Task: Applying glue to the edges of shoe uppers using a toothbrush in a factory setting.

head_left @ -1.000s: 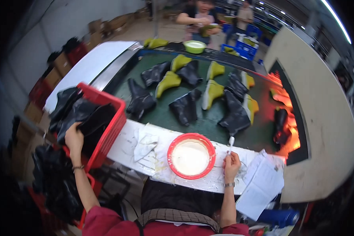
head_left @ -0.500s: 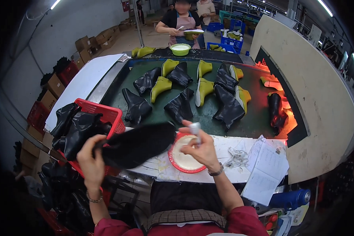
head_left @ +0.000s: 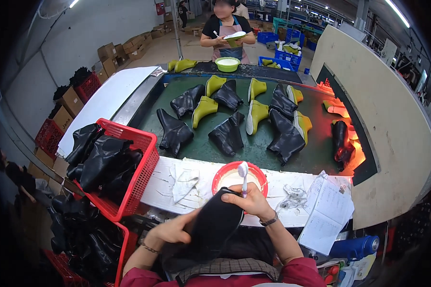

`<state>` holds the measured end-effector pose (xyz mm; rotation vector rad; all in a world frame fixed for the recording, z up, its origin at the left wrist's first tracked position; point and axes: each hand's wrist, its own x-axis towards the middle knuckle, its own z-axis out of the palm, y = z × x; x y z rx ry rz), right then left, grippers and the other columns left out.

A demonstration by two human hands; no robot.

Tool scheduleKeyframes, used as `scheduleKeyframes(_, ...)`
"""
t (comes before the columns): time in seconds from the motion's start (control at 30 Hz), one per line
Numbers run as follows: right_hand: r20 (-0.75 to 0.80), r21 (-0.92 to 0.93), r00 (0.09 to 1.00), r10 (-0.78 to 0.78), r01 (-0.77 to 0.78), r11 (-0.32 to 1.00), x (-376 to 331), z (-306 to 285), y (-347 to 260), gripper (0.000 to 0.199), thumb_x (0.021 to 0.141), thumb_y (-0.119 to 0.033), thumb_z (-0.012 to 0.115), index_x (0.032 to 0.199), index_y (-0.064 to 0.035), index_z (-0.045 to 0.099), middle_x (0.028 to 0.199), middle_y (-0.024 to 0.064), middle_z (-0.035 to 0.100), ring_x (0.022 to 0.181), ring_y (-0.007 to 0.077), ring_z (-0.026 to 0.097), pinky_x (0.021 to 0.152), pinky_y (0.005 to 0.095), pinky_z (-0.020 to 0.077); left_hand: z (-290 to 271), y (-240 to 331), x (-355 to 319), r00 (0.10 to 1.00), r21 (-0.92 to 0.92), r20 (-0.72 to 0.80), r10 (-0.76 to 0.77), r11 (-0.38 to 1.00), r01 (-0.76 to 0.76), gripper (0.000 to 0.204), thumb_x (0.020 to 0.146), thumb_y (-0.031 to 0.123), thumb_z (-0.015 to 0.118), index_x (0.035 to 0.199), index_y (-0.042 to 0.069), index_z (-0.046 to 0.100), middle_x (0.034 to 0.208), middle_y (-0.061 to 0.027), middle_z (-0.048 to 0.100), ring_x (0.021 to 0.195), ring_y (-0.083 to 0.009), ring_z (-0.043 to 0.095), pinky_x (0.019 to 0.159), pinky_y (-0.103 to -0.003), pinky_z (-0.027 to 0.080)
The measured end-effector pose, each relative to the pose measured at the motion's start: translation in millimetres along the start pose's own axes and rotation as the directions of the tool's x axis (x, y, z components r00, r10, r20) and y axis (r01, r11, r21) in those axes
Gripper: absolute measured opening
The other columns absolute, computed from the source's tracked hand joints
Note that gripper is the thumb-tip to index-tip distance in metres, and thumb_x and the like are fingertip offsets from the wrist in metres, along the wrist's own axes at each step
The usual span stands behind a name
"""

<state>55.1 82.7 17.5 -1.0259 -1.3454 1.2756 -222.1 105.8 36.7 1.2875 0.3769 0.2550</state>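
A soft black boot upper (head_left: 216, 225) is held upright close to my body. My left hand (head_left: 175, 230) is at its left side, closed against it, with some fingertips hidden by the black material. With thumb and fingers, my right hand (head_left: 250, 201) pinches its top edge. The same hand holds a small brush (head_left: 243, 171), its white-coated head pointing up. Just beyond is a red bowl (head_left: 259, 171) of whitish paste, partly covered by my right hand.
A red basket (head_left: 146, 158) of black boot uppers stands to the left. On the green conveyor (head_left: 177, 154) lie black uppers and yellow-green boot bottoms (head_left: 258, 117). Its right end glows orange beneath a pale panel (head_left: 368, 100). Papers (head_left: 326, 210) lie at right. A person (head_left: 229, 33) works opposite.
The boot upper has come down toward my body and turned from sideways to upright. My right hand has moved from above the bowl to its top edge, still holding the brush.
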Motion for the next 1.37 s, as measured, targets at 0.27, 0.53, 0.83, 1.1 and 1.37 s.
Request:
scheduleKeyframes(0.27,-0.172,-0.434,0.985,0.016,-0.090,0.896,-13.1,-8.0,35.5,0.023,0.083,-0.022,0.085,0.089,-0.0015,0.077,0.065,-0.0017,0.064,0.059,0.0040,0.052,0.055,0.0251,0.0424,12.7,-26.7,10.4,0.872,-0.055,-0.399,-0.283,0.957,0.286,0.061,0.075,0.009,0.074,0.131,-0.008,0.054,0.116,-0.0083,0.067,0.102,-0.0146,0.062,0.091,-0.029,0.051)
scheduleKeyframes(0.53,-0.185,-0.977,0.982,-0.037,-0.179,0.120,-31.1,-58.3,42.9,0.013,0.084,-0.022,0.073,0.095,-0.0158,0.077,0.091,0.0045,0.066,0.076,0.0266,0.068,0.065,0.0411,0.0512,-21.1,-7.2,5.3,0.728,0.176,-0.683,-0.061,0.953,0.245,0.032,0.080,0.007,0.071,0.107,-0.010,0.068,0.092,-0.0074,0.072,0.081,-0.0123,0.066,0.076,-0.028,0.054)
scheduleKeyframes(0.83,-0.325,-0.833,0.918,-0.227,-0.164,0.529,-54.3,-79.2,28.4,0.014,0.088,-0.016,0.074,0.099,-0.0078,0.076,0.084,0.0068,0.068,0.069,0.0208,0.065,0.059,0.0334,0.0484,-37.2,18.9,32.0,0.840,0.218,-0.533,-0.099,0.944,0.249,0.031,0.088,0.016,0.077,0.106,-0.008,0.070,0.093,-0.0068,0.074,0.086,-0.0107,0.067,0.080,-0.027,0.055)
scheduleKeyframes(1.1,-0.035,-0.791,0.854,-0.519,0.294,0.537,-25.3,-62.6,-6.7,0.015,0.080,-0.014,0.082,0.095,-0.0125,0.079,0.088,0.0000,0.069,0.077,0.0129,0.061,0.078,0.0304,0.0390,-31.2,30.0,55.0,0.924,0.315,-0.225,-0.308,0.875,0.368,0.032,0.082,0.021,0.082,0.100,-0.005,0.073,0.086,-0.0059,0.074,0.078,-0.0096,0.066,0.074,-0.025,0.052)
scheduleKeyframes(1.37,-0.153,-0.797,0.811,-0.565,0.237,0.556,-24.9,-59.9,2.8,0.018,0.078,-0.016,0.084,0.096,-0.0147,0.080,0.088,-0.0015,0.069,0.080,0.0123,0.060,0.083,0.0326,0.0343,-26.8,39.7,40.3,0.859,0.277,-0.504,-0.088,0.926,0.257,0.025,0.086,0.013,0.077,0.102,-0.005,0.072,0.087,-0.0055,0.074,0.081,-0.0098,0.067,0.075,-0.026,0.054)
